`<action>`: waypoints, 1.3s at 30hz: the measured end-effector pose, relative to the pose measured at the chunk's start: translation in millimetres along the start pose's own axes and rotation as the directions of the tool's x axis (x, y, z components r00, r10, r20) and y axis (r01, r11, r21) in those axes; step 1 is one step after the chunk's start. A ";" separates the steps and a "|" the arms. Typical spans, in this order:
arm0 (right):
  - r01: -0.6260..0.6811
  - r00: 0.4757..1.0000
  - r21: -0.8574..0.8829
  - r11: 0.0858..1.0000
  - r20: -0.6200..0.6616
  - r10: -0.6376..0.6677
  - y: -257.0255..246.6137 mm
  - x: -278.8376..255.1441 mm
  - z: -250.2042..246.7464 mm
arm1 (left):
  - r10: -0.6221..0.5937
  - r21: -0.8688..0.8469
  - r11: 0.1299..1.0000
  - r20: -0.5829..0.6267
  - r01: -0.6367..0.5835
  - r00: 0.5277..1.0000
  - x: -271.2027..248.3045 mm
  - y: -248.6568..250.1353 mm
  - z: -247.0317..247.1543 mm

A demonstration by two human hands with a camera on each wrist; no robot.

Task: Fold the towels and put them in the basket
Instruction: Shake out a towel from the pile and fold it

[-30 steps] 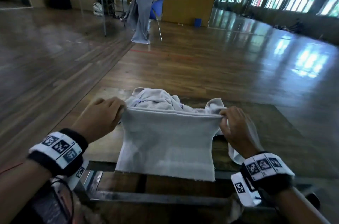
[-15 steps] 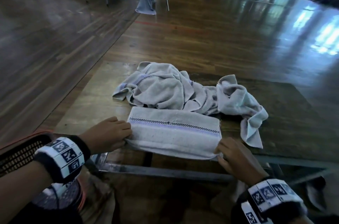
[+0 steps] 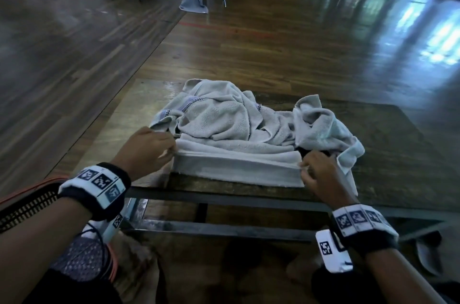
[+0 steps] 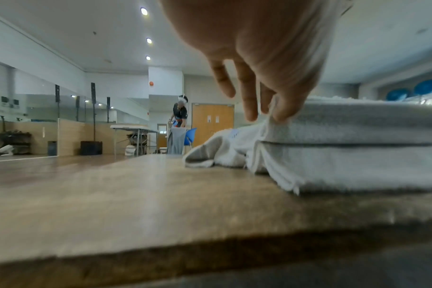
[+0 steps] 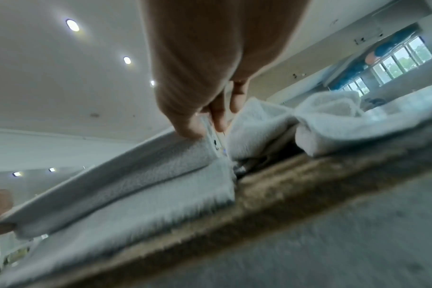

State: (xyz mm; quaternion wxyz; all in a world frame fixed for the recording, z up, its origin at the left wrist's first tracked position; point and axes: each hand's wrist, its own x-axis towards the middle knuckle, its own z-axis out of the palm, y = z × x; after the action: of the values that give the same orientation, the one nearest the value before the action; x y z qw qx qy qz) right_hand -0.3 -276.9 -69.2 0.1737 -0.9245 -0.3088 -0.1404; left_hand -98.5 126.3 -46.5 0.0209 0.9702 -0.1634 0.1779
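L hand (image 3: 146, 151) & R hand (image 3: 317, 171) each pinch a top corner of folded towel (image 3: 236, 166). It lies on counter (image 3: 119, 129), w/ crumpled towels (image 3: 224, 117) just behind.

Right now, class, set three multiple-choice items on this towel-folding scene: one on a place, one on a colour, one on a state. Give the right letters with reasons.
1. Where does the crumpled towel pile lie relative to the folded towel?
A. behind it, farther from the person
B. under the table
C. in the basket

2. What colour is the folded towel?
A. red
B. light grey
C. black

3. What is the left hand doing?
A. hanging idle
B. pinching the towel's corner
C. holding a cup

Answers: 1 A, the pile sits beyond the folded towel on the table. 2 B, all views show pale grey cloth. 3 B, the left wrist view shows fingers gripping the edge.
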 end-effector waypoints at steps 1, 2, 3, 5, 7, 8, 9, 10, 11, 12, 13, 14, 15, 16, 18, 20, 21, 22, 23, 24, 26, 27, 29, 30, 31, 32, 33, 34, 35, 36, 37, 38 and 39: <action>0.013 0.997 0.015 1.000 -0.074 -0.012 3.5 -0.9 -5.6 | -0.024 -0.006 1.000 -0.068 0.023 0.997 -1.6 -2.5 -2.6; 0.015 0.992 0.021 1.000 -0.125 -0.012 5.4 -2.9 -10.3 | -0.035 0.001 0.999 -0.114 0.036 0.993 -3.8 -3.5 -5.5; 0.016 0.989 0.016 1.000 -0.148 -0.014 6.1 -5.9 -12.5 | -0.023 0.012 1.000 -0.149 0.025 0.989 -6.5 -3.8 -5.9; 0.043 0.994 -0.019 0.999 -0.103 -0.045 1.5 -14.0 -9.1 | 0.026 0.036 0.999 -0.123 -0.022 0.992 -13.6 3.3 -1.7; 0.054 0.998 -0.053 0.997 0.033 -0.053 -4.5 -22.6 0.2 | 0.071 0.064 0.996 -0.017 -0.070 0.997 -21.5 13.1 10.2; 0.046 0.996 -0.053 0.998 0.084 -0.041 -5.3 -25.9 3.5 | 0.074 0.078 0.994 0.039 -0.077 0.996 -24.7 17.7 14.5; 0.043 0.994 -0.048 0.998 0.101 -0.038 -4.1 -28.7 5.4 | 0.068 0.083 0.994 0.080 -0.075 0.994 -27.2 20.6 17.3; 0.053 0.995 -0.042 0.998 0.092 -0.049 -2.0 -30.2 5.7 | 0.055 0.076 0.995 0.105 -0.064 0.993 -27.8 21.8 17.0; 0.065 0.995 -0.036 0.997 0.079 -0.062 0.0 -32.1 5.0 | 0.045 0.059 0.997 0.111 -0.052 0.993 -27.8 21.2 15.4; 0.072 0.995 -0.028 0.997 0.066 -0.070 1.1 -33.8 3.5 | 0.027 0.026 0.999 0.114 -0.030 0.993 -27.6 19.9 12.2; 0.073 0.996 -0.020 0.997 0.054 -0.072 1.7 -35.0 1.5 | 0.012 -0.011 1.000 0.108 -0.011 0.994 -27.5 17.8 9.2; 0.070 0.997 -0.011 0.997 0.043 -0.069 1.2 -36.1 -0.2 | -0.001 -0.050 0.999 0.106 0.006 0.994 -28.0 16.4 6.5; 0.062 0.997 -0.005 0.998 0.036 -0.062 0.4 -37.3 -1.2 | -0.008 -0.087 0.996 0.107 0.018 0.994 -29.0 16.0 4.8; 0.054 0.998 -0.002 0.999 0.037 -0.054 -0.7 -39.1 -1.7 | -0.006 -0.118 0.993 0.107 0.018 0.994 -31.1 17.3 4.1; 0.049 0.995 0.002 0.999 0.085 -0.049 -2.9 -42.5 -1.1 | 0.034 -0.120 0.993 0.091 -0.023 0.995 -35.1 22.0 6.7; 0.046 0.985 0.021 0.999 0.166 -0.049 -4.7 -45.6 0.8 | 0.086 -0.077 0.994 0.109 -0.077 0.990 -39.3 27.1 11.2; 0.043 0.980 0.036 0.998 0.192 -0.049 -4.8 -46.2 1.4 | 0.095 -0.056 0.994 0.124 -0.089 0.988 -40.1 27.5 12.2; 0.041 0.978 0.049 0.998 0.203 -0.051 -4.4 -45.7 1.3 | 0.092 -0.043 0.995 0.131 -0.088 0.987 -39.8 27.3 12.5; 0.039 0.978 0.059 0.998 0.202 -0.051 -3.6 -44.5 0.9 | 0.071 -0.046 0.997 0.141 -0.065 0.988 -39.0 27.5 13.0; 0.035 0.980 0.069 0.997 0.195 -0.048 -2.8 -42.8 0.6 | 0.037 -0.064 0.998 0.152 -0.027 0.988 -37.8 27.3 15.1; 0.009 0.979 0.098 0.995 0.202 -0.028 -2.6 -39.4 0.1 | -0.048 -0.093 0.993 0.207 0.068 0.977 -34.1 27.9 19.2; 0.000 0.974 0.108 0.994 0.227 -0.024 -3.4 -37.8 0.6 | -0.073 -0.103 0.989 0.255 0.102 0.964 -32.2 28.5 20.5; -0.019 0.957 0.122 0.992 0.291 -0.017 -6.7 -33.7 2.5 | -0.061 -0.118 0.987 0.338 0.107 0.939 -26.8 29.9 20.9; -0.041 0.949 0.132 0.990 0.314 -0.003 -8.9 -31.0 4.3 | -0.057 -0.151 0.981 0.374 0.121 0.926 -23.4 29.7 20.6; -0.065 0.945 0.138 0.988 0.327 0.016 -11.4 -27.9 6.5 | -0.072 -0.198 0.966 0.408 0.165 0.910 -20.0 30.0 20.6; -0.084 0.941 0.135 0.987 0.338 0.034 -13.7 -24.7 9.4 | -0.101 -0.235 0.946 0.435 0.221 0.895 -16.8 30.4 21.9; -0.099 0.933 0.115 0.988 0.355 0.052 -16.0 -21.4 12.9 | -0.130 -0.247 0.932 0.458 0.266 0.880 -13.8 31.2 25.0; -0.114 0.921 0.081 0.990 0.382 0.075 -18.2 -18.2 17.0 | -0.156 -0.227 0.928 0.487 0.296 0.860 -11.5 32.7 29.1; -0.132 0.904 0.037 0.991 0.415 0.105 -20.1 -15.1 21.8 | -0.181 -0.185 0.930 0.521 0.317 0.834 -9.1 34.6 34.2; -0.150 0.884 -0.011 0.989 0.447 0.139 -21.7 -11.8 26.9 | -0.208 -0.129 0.936 0.548 0.327 0.810 -6.3 37.0 39.7; -0.170 0.864 -0.055 0.984 0.473 0.176 -23.6 -8.2 32.1 | -0.237 -0.069 0.942 0.559 0.330 0.794 -2.9 39.4 45.1; -0.191 0.847 -0.089 0.978 0.489 0.210 -25.7 -3.8 37.3 | -0.268 -0.015 0.944 0.553 0.331 0.789 1.4 40.9 50.0; -0.211 0.836 -0.113 0.971 0.494 0.239 -27.6 0.8 42.3 | -0.298 0.028 0.941 0.539 0.337 0.788 6.3 41.4 54.2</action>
State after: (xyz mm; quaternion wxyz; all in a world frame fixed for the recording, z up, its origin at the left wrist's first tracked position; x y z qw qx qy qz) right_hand -10.4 -238.5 -100.5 0.0772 -0.9631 -0.2289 0.1190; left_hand -88.1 79.8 -95.8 0.0381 0.9930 -0.0034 -0.1120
